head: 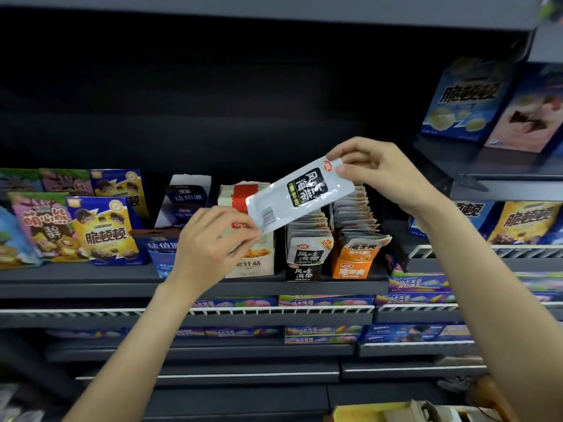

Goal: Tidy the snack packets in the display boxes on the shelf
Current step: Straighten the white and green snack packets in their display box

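Three display boxes (304, 257) sit at the shelf (195, 280) front edge, mid-right, mostly filled w/ upright packets. Task looks partway: one white seaweed packet (297, 194) is out, held in air above the middle box. Left hand (213, 242) fingers pinch its lower end, right hand (377, 170) fingers pinch the top; it needs slotting back

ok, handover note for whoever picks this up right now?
Left hand pinches the lower end of the silver packet; right hand pinches its top end. The packet is held tilted, in the air, above the display boxes.
Black box with matching print stands between the beige box and the orange box, all packed.
Done: packet is out in hand.
Left: probably slot it into the black box, then straighten the rows.
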`<action>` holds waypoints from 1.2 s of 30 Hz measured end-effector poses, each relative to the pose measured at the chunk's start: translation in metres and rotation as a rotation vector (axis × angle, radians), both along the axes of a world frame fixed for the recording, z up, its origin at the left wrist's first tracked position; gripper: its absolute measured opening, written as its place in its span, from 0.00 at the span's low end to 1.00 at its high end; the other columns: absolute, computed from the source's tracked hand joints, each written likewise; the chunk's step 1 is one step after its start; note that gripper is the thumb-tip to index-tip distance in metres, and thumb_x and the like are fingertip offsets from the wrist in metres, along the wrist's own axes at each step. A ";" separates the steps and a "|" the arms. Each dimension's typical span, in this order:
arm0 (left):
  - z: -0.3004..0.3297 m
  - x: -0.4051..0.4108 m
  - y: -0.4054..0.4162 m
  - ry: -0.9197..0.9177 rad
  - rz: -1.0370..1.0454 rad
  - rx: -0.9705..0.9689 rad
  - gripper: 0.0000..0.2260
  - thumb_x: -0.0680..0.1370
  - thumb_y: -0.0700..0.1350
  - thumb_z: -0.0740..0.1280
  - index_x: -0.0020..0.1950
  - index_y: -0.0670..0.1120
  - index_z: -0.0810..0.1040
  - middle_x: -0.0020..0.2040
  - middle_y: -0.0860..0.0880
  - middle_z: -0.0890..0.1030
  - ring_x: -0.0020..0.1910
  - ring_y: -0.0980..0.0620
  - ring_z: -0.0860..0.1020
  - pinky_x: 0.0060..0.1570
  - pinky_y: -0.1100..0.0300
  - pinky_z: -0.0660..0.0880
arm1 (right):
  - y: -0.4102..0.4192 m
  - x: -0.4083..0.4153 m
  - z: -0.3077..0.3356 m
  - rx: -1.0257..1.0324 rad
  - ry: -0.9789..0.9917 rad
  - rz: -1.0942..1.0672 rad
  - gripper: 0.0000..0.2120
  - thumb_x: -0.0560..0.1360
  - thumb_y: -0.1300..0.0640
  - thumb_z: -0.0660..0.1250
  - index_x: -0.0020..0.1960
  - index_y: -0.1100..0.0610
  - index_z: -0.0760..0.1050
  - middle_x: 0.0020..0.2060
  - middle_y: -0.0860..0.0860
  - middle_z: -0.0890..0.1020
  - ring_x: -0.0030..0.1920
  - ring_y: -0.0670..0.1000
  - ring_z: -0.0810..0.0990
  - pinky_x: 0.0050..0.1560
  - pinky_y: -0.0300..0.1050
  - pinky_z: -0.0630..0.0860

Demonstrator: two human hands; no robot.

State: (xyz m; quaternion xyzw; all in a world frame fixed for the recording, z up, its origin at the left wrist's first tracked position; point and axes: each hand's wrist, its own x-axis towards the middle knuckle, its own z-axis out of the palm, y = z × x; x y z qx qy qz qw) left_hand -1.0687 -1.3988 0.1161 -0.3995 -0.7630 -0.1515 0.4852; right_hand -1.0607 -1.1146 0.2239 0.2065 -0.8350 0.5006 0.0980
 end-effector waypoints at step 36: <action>0.024 -0.045 0.061 -0.731 0.049 0.166 0.14 0.78 0.50 0.65 0.63 0.49 0.75 0.61 0.51 0.74 0.61 0.54 0.72 0.60 0.55 0.69 | 0.028 -0.062 -0.030 0.210 0.360 -0.439 0.05 0.78 0.56 0.66 0.51 0.58 0.77 0.38 0.53 0.80 0.36 0.51 0.83 0.37 0.48 0.82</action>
